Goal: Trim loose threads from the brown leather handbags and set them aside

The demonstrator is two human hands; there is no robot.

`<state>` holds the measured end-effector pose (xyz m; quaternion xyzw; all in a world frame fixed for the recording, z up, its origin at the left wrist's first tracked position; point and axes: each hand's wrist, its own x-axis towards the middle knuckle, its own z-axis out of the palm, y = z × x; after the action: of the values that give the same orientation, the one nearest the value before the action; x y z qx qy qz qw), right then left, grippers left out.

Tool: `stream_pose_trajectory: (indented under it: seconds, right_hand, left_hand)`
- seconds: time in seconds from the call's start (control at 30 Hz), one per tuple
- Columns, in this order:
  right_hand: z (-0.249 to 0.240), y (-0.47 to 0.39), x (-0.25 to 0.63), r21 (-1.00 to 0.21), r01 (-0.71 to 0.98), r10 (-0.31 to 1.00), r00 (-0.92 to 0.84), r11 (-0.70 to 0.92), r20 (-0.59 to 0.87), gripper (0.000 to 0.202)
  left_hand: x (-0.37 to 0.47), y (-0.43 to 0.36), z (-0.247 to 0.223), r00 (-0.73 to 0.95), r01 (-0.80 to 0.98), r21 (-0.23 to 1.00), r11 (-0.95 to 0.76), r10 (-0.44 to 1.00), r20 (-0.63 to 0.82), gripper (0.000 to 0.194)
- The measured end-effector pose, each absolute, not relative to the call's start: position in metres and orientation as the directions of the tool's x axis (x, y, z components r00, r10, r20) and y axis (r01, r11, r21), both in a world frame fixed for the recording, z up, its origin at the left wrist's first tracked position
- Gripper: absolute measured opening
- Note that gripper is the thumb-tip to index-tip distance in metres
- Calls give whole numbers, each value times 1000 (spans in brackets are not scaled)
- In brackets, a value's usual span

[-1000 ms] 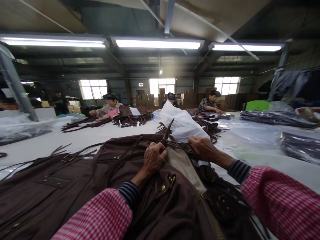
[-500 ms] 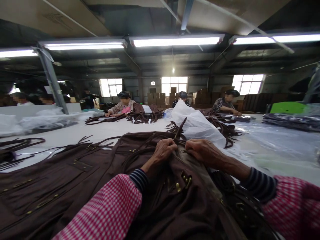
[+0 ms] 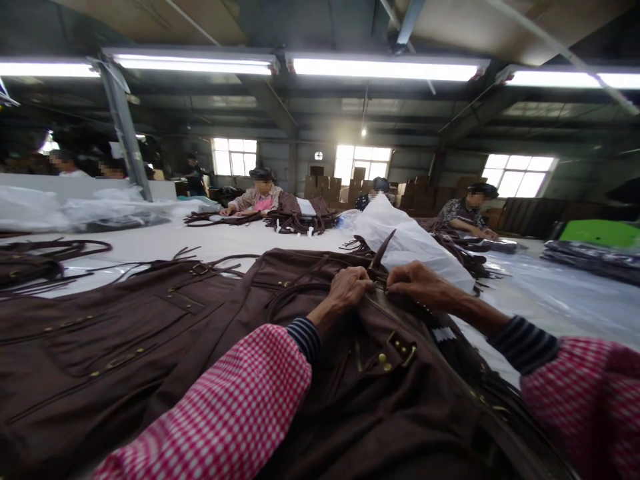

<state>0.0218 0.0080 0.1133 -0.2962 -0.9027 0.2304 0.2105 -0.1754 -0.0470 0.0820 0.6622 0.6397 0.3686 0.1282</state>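
Note:
A brown bag [image 3: 400,407] with brass studs, a buckled tab and an opening edged by a zipper [image 3: 383,297] lies across the table in front of me. At the far end of that opening, my left hand [image 3: 346,288] is closed, pinching the bag's near-left edge. Facing it across the zipper, my right hand [image 3: 419,283] is closed at the zipper's end, its fingertips pressed together; exactly what part they grip is partly hidden. A pointed brown strap end [image 3: 383,249] sticks up between the two hands. On the left lies a second brown bag [image 3: 165,320] with zippers and buckles.
White plastic sheeting [image 3: 395,230] is heaped beyond my hands. Clear plastic [image 3: 560,280] covers the table's right side, near packed dark goods [image 3: 595,257] and a green panel [image 3: 605,232]. Co-workers sit across the white table [image 3: 235,239] among more brown bags [image 3: 305,212].
The view has tilted down and shifted left, so everything sits further right. My right hand has drawn a little closer to the zipper's end; both hands stay closed at the bag's opening.

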Motion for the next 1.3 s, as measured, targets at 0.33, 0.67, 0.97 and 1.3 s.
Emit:
stream_pose_trajectory:
  seconds: [0.33,0.67,0.97,1.3]
  right_hand:
    - [102,19,14,-559,452,670,-689,695,277,21]
    - [101,12,10,-429,540,678,-670,725,303,19]
    - [86,19,11,-505,469,654,-700,724,287,19]
    - [89,9,8,-519,477,671,-681,710,293,15]
  left_hand:
    - [-172,-46,81,-113,742,659,-124,945,305,16]
    - [-176,-41,77,-49,698,691,-190,949,311,19]
    - [-185,-42,81,168,631,706,-322,945,281,21]
    - [-175,-41,63,28,607,722,-333,916,399,18]
